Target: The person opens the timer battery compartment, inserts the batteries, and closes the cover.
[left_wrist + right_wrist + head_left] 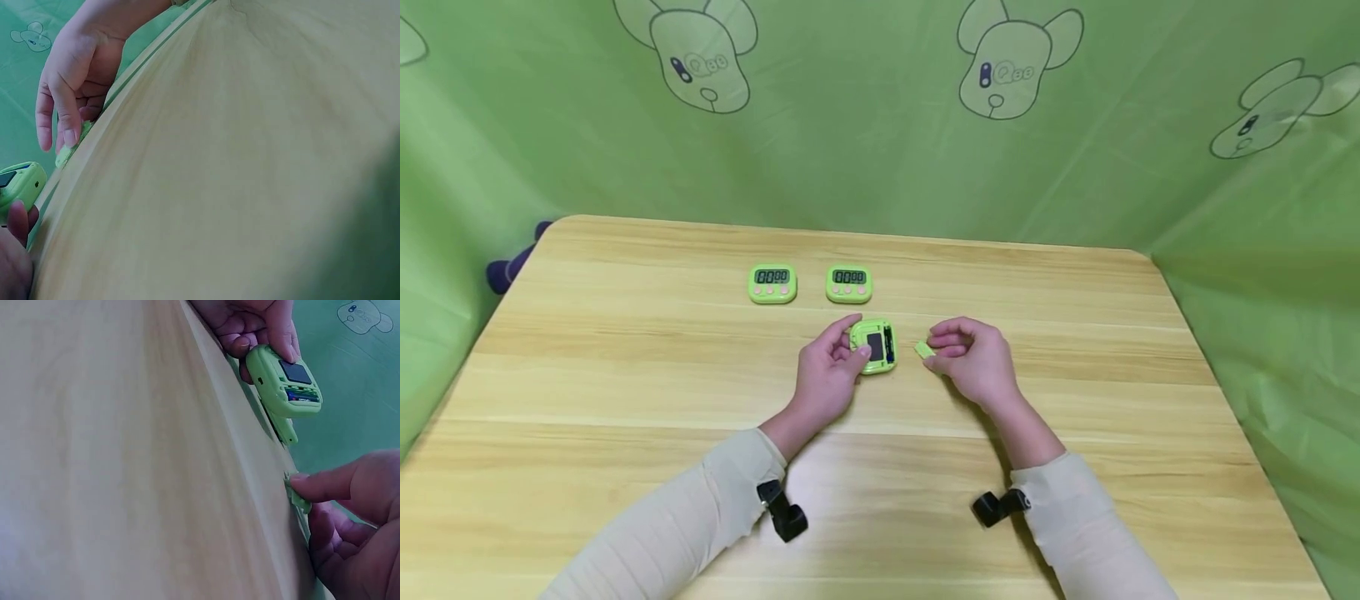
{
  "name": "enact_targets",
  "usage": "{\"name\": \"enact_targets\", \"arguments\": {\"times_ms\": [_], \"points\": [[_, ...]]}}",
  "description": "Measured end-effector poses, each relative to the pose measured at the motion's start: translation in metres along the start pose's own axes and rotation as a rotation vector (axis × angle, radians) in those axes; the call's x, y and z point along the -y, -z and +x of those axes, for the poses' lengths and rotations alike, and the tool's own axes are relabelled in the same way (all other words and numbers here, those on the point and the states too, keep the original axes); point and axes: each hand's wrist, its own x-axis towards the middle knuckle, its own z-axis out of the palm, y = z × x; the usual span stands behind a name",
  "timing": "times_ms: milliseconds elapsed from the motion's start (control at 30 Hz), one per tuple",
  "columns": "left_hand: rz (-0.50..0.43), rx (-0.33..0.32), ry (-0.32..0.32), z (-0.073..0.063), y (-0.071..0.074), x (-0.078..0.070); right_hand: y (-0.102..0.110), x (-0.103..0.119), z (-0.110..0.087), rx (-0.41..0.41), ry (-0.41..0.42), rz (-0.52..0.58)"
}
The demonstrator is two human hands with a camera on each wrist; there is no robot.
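My left hand [829, 373] grips a green digital timer [883, 363], its back facing up and the thumb lying across it. The timer's battery slot is uncovered, and a dark battery [302, 396] shows inside it in the right wrist view. A short way to the right, my right hand [979, 362] pinches a small green battery cover [924, 350] between thumb and fingers. The cover [299, 495] is apart from the timer. In the left wrist view the cover [70, 150] hangs from the fingertips, with the timer [24, 185] at the left edge.
Two more green timers, a left one [772, 284] and a right one [849, 285], rest face up on the wooden table [880, 500] beyond my hands, both displays reading zeros. A green curtain [865, 150] with printed bear heads hangs behind the table.
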Motion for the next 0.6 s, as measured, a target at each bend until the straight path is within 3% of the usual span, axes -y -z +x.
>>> {"name": "enact_targets", "arguments": {"times_ms": [233, 467, 600], "points": [[0.006, -0.004, -0.006, 0.000, 0.000, 0.001, -0.003, 0.004, -0.004, 0.030, 0.021, 0.039], [0.019, -0.006, -0.019, 0.000, 0.000, 0.000, -0.016, 0.009, -0.006, 0.076, 0.059, 0.321], [0.021, -0.007, -0.025, 0.000, 0.000, 0.001, -0.023, 0.010, -0.004, 0.075, 0.067, 0.391]]}}
